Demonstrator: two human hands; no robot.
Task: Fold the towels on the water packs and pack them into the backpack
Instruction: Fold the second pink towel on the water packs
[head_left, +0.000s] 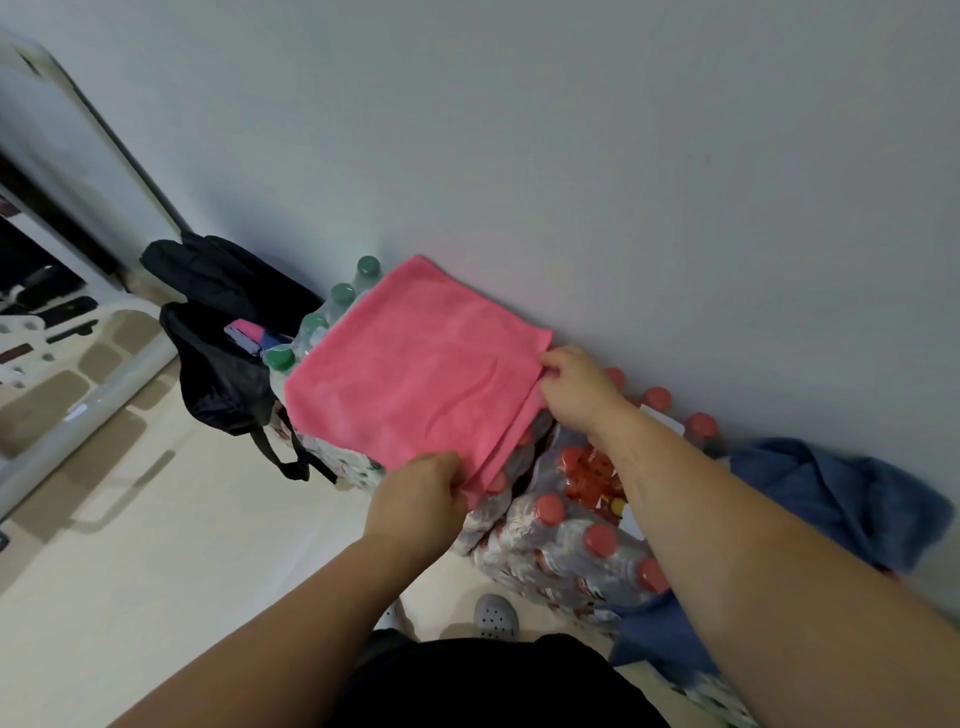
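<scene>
Two hands on the pink towel (415, 374) — we pinch its doubled edge, left hand (418, 499) on the near corner, right hand (574, 387) on the far one, fingers curled onto cloth. It lies flat across the water packs (566, 530), by the wall (571, 130). Looks soft, light and limp, so we judge the corners the best hold, both layers together — otherwise the fold slides. Backpack (218, 374) sits open at left, blue towel (831, 493) at right.
</scene>
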